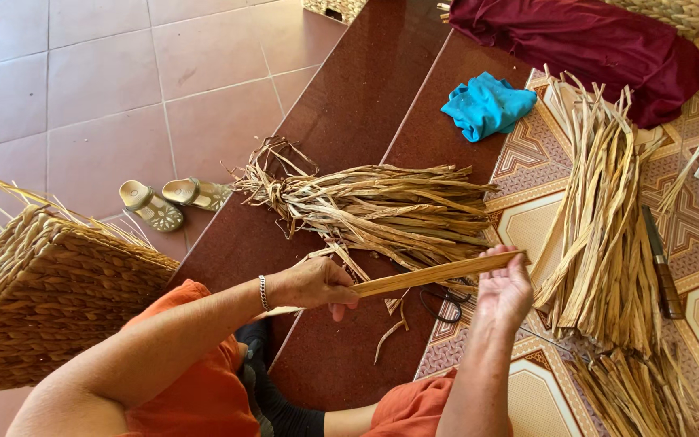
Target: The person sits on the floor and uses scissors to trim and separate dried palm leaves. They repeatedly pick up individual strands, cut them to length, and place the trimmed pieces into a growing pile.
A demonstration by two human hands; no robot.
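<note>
From the head camera, both hands hold one flat strip of dried fibre point(434, 274) stretched between them. The left hand point(315, 283) is clenched round the strip's near end, fingers point(341, 285) curled over it and thumb on top, with a metal bracelet point(263, 292) on the wrist. The right hand point(505, 289) is open, palm up — its fingertips point(508, 256) support the far end of the strip, which rests across them rather than being gripped.

Just beyond the strip, on the far side of both sets of fingers, lies a tied bundle of dried leaves point(382, 210) on the dark red step point(349, 97); its knotted, frayed end points away to the left of the left fingers. Under the strip, between the two hands, a pair of scissors point(445, 303) shows in part, and a few loose scraps point(390, 332) lie on the step nearer the body.

To the right of the right fingers, a larger sheaf of pale strips point(600, 218) lies on the patterned tile floor point(527, 218), with a knife point(662, 263) just beside it on its right. Far beyond the fingers sit a turquoise cloth point(487, 105) and a dark maroon cloth point(600, 40). To the left of the left hand stands a woven basket point(34, 299) — and past it, on the lower floor, a pair of sandals point(173, 201).
</note>
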